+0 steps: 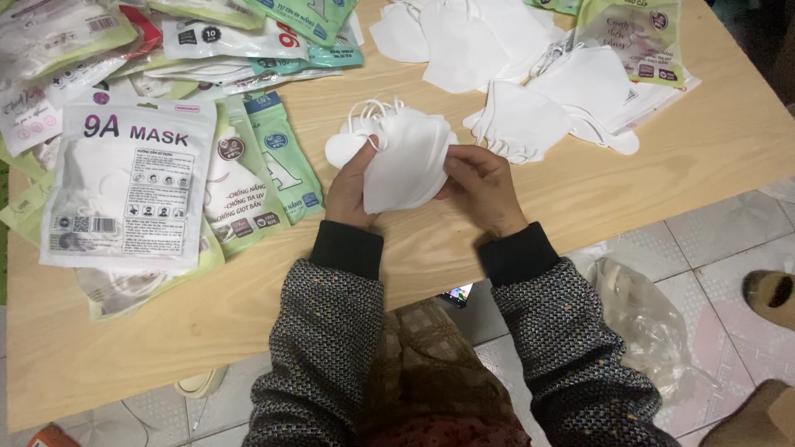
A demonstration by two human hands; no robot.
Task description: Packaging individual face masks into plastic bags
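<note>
Fingers: the left hand [352, 186] and right hand [483, 186] are both closed on one stack of folded white face masks [403, 165], held between them at the centre of the frame, just above the surface [580, 190].

Relation: the stack sits directly between the two hands, equally near each. The left fingers pinch its left edge, thumb on top by the ear loops [373, 112]; the right fingers grip its right edge. Its long axis runs from lower left to upper right, the loops fanning toward the top of the frame.

Outward: loose white masks [513, 74] lie in the upper middle and upper right, near the stack but apart from it. Printed mask packets [132, 178], white and green, overlap across the left of the frame. A clear plastic bag [642, 319] lies on the tiled floor, lower right.

Hidden or unclear: how many masks the stack holds cannot be told; the undersides of both hands' fingers are covered by it. The packets are cut off at the left and top edges.
</note>
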